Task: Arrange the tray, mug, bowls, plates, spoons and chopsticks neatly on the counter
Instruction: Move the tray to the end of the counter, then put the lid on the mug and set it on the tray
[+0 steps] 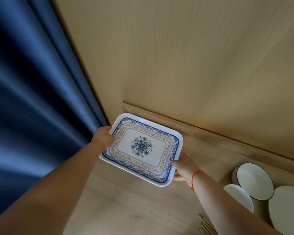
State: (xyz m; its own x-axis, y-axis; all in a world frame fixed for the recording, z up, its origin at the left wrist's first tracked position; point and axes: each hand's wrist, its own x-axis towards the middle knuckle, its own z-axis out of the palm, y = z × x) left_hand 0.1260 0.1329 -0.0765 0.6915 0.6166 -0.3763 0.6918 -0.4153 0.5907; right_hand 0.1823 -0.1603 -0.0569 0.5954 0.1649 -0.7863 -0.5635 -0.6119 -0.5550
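Now holding the tray (159, 150), left hand (103, 138) at 9 o'clock, right hand (182, 168) at 4 o'clock, fingers curled round its rim. Toward 4 o'clock, a bowl (255, 180).

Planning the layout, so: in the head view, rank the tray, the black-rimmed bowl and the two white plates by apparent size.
1. tray
2. black-rimmed bowl and right-edge plate: these look alike and the plate is cut off by the picture's edge, so unranked
3. small plate, partly covered by the bowl
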